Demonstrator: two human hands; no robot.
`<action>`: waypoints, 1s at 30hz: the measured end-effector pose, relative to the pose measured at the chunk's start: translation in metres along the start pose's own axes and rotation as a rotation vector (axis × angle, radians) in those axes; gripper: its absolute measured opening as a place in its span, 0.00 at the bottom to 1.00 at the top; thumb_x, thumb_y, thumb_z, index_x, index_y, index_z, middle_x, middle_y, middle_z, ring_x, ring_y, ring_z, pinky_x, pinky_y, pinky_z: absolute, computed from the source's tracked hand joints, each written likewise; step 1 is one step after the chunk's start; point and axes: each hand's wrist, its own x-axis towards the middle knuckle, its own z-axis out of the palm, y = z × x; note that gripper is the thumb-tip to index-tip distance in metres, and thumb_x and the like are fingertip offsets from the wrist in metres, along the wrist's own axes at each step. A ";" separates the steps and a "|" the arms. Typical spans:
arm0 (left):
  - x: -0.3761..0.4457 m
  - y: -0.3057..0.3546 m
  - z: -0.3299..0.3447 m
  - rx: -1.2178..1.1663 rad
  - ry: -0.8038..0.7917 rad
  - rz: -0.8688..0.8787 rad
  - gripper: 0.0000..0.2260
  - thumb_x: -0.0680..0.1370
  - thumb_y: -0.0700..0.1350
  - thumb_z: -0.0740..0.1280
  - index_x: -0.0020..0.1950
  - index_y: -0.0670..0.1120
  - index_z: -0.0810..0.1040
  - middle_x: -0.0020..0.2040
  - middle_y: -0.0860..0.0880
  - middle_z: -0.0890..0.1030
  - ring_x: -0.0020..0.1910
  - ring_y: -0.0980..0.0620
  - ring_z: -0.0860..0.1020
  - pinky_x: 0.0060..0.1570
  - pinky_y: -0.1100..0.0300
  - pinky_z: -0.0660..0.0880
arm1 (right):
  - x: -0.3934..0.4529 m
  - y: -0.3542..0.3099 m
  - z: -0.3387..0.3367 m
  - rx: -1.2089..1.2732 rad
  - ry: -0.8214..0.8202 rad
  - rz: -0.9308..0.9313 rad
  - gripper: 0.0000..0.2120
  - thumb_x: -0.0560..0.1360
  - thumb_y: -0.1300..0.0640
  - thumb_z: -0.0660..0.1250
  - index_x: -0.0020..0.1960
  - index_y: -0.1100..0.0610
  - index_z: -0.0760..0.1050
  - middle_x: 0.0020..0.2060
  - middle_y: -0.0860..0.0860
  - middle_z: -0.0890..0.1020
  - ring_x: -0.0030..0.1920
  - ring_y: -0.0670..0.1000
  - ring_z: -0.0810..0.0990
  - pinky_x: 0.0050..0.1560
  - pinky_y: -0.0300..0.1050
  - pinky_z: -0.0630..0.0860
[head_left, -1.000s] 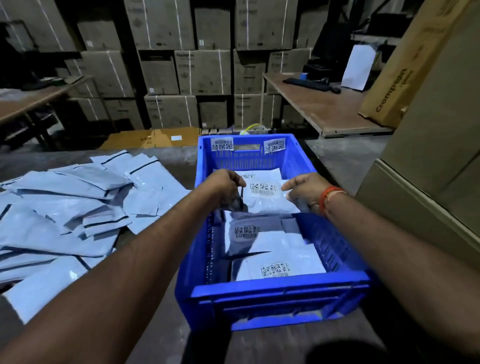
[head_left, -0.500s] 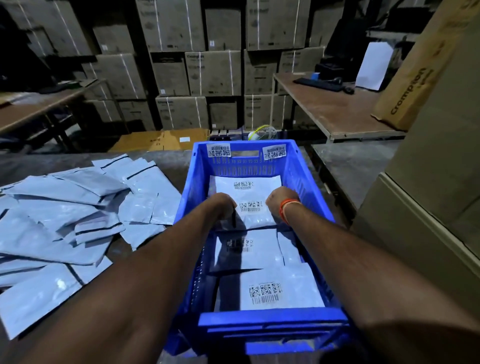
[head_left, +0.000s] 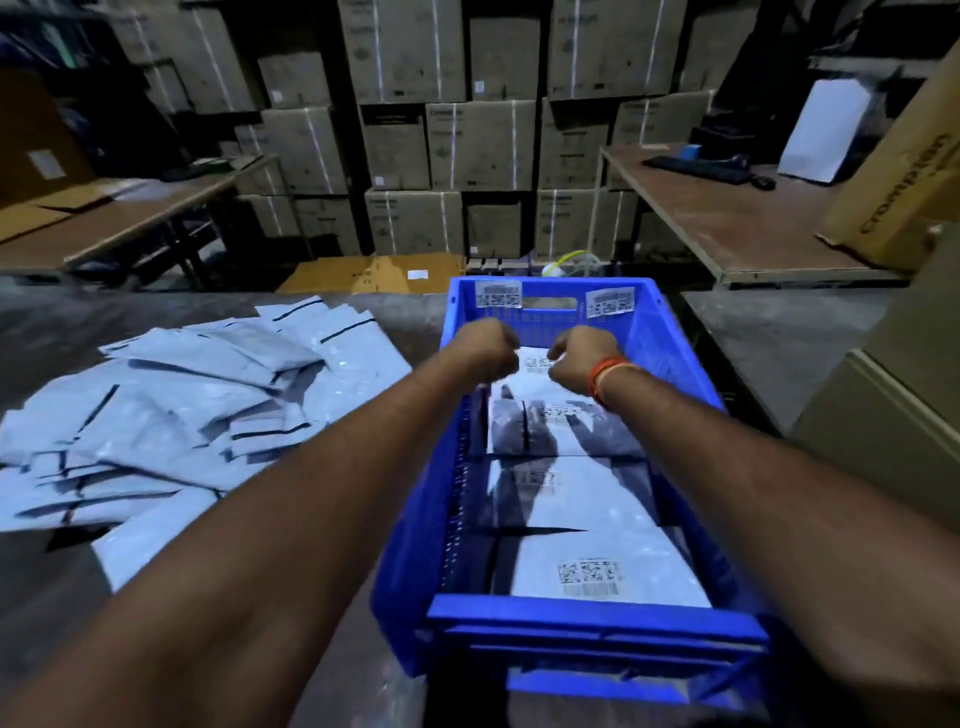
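Observation:
A blue plastic crate (head_left: 597, 618) stands on the grey table in front of me, with barcode stickers on its far wall. Several white packets with barcode labels lie in a row inside it, the nearest one (head_left: 608, 571) by the front wall. My left hand (head_left: 488, 351) and my right hand (head_left: 582, 358), which has an orange band at the wrist, reach into the crate's far end. Both have curled fingers at the upper corners of the farthest packet (head_left: 535, 382). The fingertips are hidden behind the backs of the hands.
A loose pile of white packets (head_left: 171, 410) covers the table left of the crate. Stacked cardboard boxes (head_left: 478, 145) fill the back wall. A wooden table (head_left: 727, 223) with a keyboard (head_left: 696, 169) stands at the right, and a large carton (head_left: 909, 364) is close beside the crate.
Both hands carried the packet from the crate's middle to its far end. The view has tilted, so the crate now sits lower and nearer.

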 end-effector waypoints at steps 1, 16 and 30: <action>-0.005 -0.003 -0.014 -0.039 0.073 0.017 0.16 0.77 0.36 0.68 0.64 0.44 0.82 0.60 0.43 0.83 0.59 0.45 0.80 0.55 0.58 0.76 | 0.001 -0.016 -0.006 0.010 0.034 -0.029 0.13 0.73 0.60 0.67 0.56 0.55 0.84 0.56 0.55 0.84 0.58 0.58 0.81 0.59 0.46 0.77; -0.086 -0.238 -0.119 -0.098 0.178 -0.143 0.14 0.76 0.36 0.68 0.59 0.46 0.83 0.48 0.43 0.83 0.47 0.45 0.80 0.43 0.61 0.73 | -0.012 -0.273 0.084 0.050 0.006 -0.234 0.10 0.74 0.60 0.67 0.52 0.56 0.85 0.49 0.55 0.85 0.53 0.57 0.82 0.54 0.46 0.79; -0.173 -0.413 -0.026 0.006 0.202 -0.577 0.14 0.75 0.47 0.67 0.61 0.53 0.80 0.66 0.41 0.70 0.66 0.38 0.68 0.62 0.44 0.74 | -0.128 -0.348 0.298 0.060 -0.360 -0.177 0.23 0.70 0.53 0.71 0.64 0.50 0.76 0.60 0.61 0.74 0.62 0.63 0.75 0.62 0.49 0.75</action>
